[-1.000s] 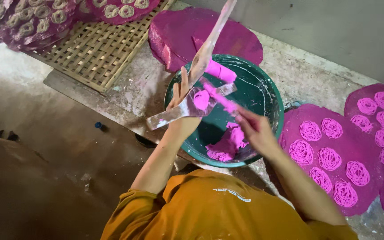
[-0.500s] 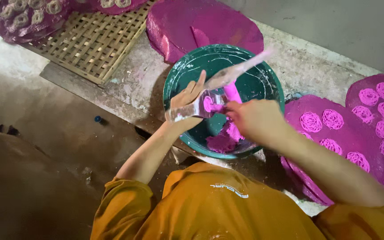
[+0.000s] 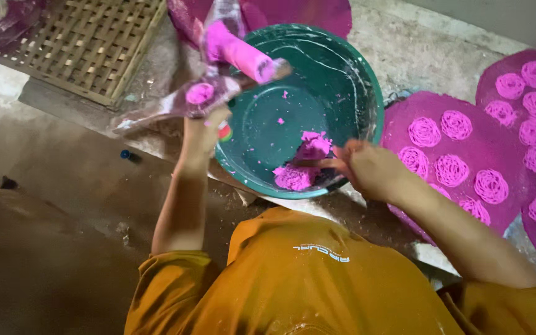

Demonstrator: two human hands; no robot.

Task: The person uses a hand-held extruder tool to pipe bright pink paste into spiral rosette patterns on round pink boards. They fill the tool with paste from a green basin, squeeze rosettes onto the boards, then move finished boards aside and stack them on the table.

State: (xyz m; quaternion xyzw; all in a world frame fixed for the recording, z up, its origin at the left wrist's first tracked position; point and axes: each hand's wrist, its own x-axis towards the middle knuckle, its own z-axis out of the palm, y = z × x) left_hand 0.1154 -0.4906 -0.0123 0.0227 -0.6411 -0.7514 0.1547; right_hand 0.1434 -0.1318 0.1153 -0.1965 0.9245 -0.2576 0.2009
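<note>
Presently, the left hand (image 3: pixel 203 127) is clamped on a clear plastic bag (image 3: pixel 218 68) loaded with pink dough, held above the left rim of the green basin (image 3: pixel 367 80). The bag's long axis tilts up and right. The right hand (image 3: pixel 367 169) reaches into the basin, fingers closing on the dough lump (image 3: pixel 302 164) at its near wall; whether they grip it cannot be confirmed. The lump lies just left of the right hand, below the bag. Pink coils (image 3: pixel 454 167) lie on mats to the right.

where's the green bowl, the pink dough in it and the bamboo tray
green bowl (image 3: pixel 348 68): head view, bare inner wall.
pink dough (image 3: pixel 296 177): head view, middle of the lump.
bamboo tray (image 3: pixel 88 43): head view, woven lattice.
</note>
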